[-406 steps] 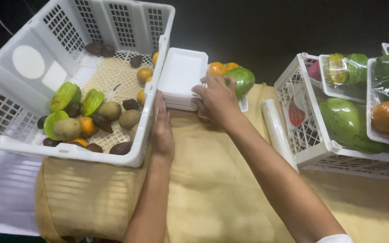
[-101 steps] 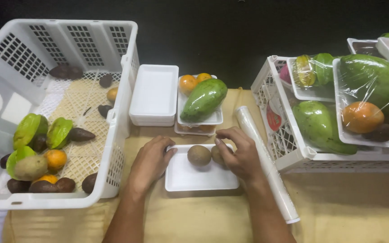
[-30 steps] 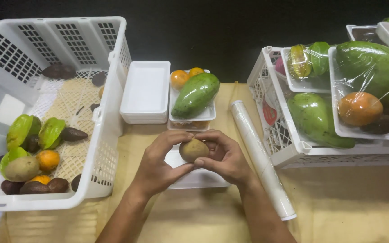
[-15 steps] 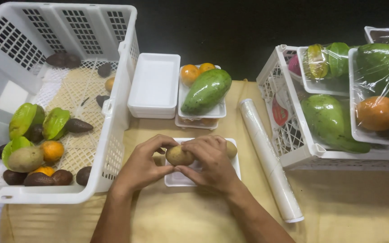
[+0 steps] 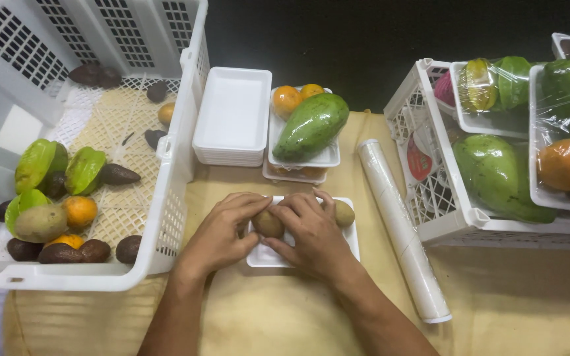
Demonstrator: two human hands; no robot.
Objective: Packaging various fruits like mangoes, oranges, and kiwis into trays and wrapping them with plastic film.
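Both hands, left hand [image 5: 222,231] and right hand [image 5: 308,231], pinch a brown fruit [image 5: 268,224] between curled fingers, steadying it on the white tray [image 5: 354,247] beside a second fruit [image 5: 344,213].

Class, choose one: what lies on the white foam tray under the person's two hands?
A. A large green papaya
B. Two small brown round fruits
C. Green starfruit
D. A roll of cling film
B: the left hand and right hand hold one brown fruit over the tray, and a second fruit lies beside it.
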